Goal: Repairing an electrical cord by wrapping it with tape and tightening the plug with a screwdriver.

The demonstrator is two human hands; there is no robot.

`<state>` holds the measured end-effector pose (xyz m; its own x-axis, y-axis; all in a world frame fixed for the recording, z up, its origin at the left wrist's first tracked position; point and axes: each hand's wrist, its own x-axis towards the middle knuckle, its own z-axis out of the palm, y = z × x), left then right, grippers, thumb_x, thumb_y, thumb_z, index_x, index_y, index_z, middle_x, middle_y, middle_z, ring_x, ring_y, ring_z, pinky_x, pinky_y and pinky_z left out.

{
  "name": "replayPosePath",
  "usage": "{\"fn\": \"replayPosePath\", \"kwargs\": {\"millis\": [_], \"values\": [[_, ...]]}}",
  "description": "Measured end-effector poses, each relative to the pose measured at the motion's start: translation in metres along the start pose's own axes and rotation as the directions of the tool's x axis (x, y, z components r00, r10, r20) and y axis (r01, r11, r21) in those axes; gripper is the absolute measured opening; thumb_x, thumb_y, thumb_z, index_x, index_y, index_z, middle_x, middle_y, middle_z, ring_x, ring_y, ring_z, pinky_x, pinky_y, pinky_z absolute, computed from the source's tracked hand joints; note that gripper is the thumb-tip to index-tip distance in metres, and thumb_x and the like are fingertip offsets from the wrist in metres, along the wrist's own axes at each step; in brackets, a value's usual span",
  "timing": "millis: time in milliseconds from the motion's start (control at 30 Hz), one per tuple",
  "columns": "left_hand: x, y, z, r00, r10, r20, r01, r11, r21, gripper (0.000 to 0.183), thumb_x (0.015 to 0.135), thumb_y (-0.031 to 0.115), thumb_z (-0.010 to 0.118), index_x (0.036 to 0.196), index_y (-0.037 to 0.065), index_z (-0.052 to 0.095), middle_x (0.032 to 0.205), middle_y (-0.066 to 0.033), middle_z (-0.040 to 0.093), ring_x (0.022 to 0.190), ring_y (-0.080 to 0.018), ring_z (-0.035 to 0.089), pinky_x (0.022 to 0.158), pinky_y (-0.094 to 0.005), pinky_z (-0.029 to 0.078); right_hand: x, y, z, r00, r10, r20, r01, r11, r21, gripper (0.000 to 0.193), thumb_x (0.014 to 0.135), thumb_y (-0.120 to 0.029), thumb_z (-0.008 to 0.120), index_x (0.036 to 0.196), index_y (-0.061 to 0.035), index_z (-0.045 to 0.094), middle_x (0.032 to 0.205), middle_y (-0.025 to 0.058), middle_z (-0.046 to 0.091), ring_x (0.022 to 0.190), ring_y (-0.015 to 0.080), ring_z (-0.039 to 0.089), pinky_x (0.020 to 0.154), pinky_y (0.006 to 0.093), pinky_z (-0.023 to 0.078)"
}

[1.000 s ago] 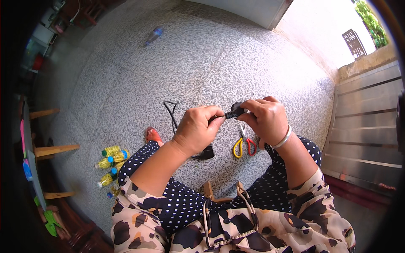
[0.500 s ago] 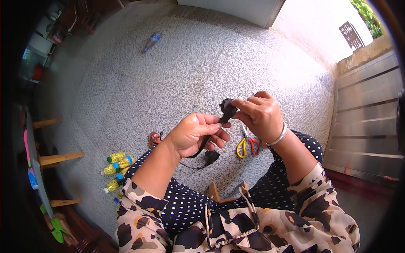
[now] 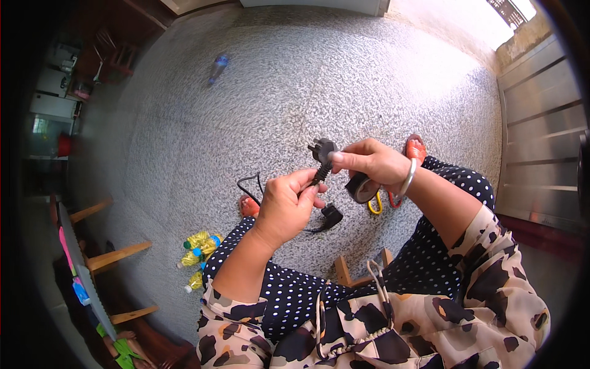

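A black power plug [image 3: 321, 149] with its prongs pointing up and left is at the centre. My left hand [image 3: 287, 200] is closed round the cord just below the plug's ribbed neck. My right hand [image 3: 376, 163] grips a roll of black tape [image 3: 362, 188] that hangs under its fingers. The right thumb is stretched out to the plug's side; whether it touches or pulls a strip there I cannot tell. Lower down, a black connector [image 3: 332, 214] hangs on the cord between my knees. Scissors with one yellow handle [image 3: 376, 203] and one red are partly hidden behind the tape.
Several bottles with yellow contents [image 3: 203, 243] stand or lie by my left leg. A blue-tinted bottle [image 3: 218, 69] lies farther off on the speckled floor [image 3: 276, 98]. A board on wooden legs [image 3: 120, 255] is at the left, a slatted metal panel [image 3: 534, 117] at the right.
My right hand has drawn slightly off the plug, and the tape roll has come into sight under it. The plug has turned, showing its prongs. The whole view has shifted.
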<state>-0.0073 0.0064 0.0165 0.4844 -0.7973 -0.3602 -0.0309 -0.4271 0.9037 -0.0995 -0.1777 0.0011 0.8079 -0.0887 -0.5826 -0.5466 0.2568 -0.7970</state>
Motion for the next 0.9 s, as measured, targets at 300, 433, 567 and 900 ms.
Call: {"fn": "replayPosePath", "kwargs": {"millis": [300,433,567,900], "values": [[0.001,-0.003,-0.001,0.994,-0.099,0.035,0.105,0.960,-0.258,0.022,0.090,0.009,0.050,0.103,-0.007,0.058,0.078,-0.0106,0.065,0.060,-0.0115,0.062,0.049,-0.0192,0.046,0.007,0.027,0.008,0.985,-0.060,0.159,-0.044,0.813,0.581,0.016,0.087,-0.016,0.059,0.084,-0.0008,0.061,0.072,0.0028,0.060,0.050,0.0073,0.052,0.040,0.0199,0.038],[0.001,-0.005,-0.005,0.967,-0.178,0.180,0.236,0.891,-0.389,0.024,0.092,0.013,0.050,0.106,-0.005,0.058,0.074,-0.0093,0.064,0.054,-0.0077,0.057,0.044,-0.0152,0.040,0.005,0.035,-0.001,0.967,-0.091,0.237,-0.079,0.780,0.620,0.014,0.089,-0.016,0.057,0.088,-0.0022,0.060,0.073,0.0021,0.061,0.049,0.0050,0.050,0.038,0.0185,0.033],[0.000,-0.006,-0.002,0.955,-0.209,0.210,0.286,0.836,-0.469,0.023,0.091,0.010,0.051,0.107,-0.005,0.057,0.073,-0.0091,0.064,0.051,-0.0066,0.054,0.044,-0.0154,0.040,0.004,0.038,-0.006,0.945,-0.106,0.308,-0.109,0.788,0.606,0.012,0.089,-0.014,0.057,0.092,-0.0027,0.060,0.074,0.0011,0.061,0.052,0.0049,0.051,0.040,0.0180,0.035],[-0.002,-0.007,0.006,0.973,-0.194,0.126,0.231,0.833,-0.503,0.020,0.088,0.007,0.056,0.104,-0.005,0.057,0.080,-0.0103,0.064,0.061,-0.0112,0.060,0.052,-0.0186,0.045,0.008,0.042,-0.007,0.940,-0.121,0.320,-0.097,0.803,0.589,0.011,0.088,-0.016,0.058,0.092,-0.0069,0.060,0.070,-0.0033,0.059,0.053,0.0028,0.049,0.041,0.0166,0.032]]}}
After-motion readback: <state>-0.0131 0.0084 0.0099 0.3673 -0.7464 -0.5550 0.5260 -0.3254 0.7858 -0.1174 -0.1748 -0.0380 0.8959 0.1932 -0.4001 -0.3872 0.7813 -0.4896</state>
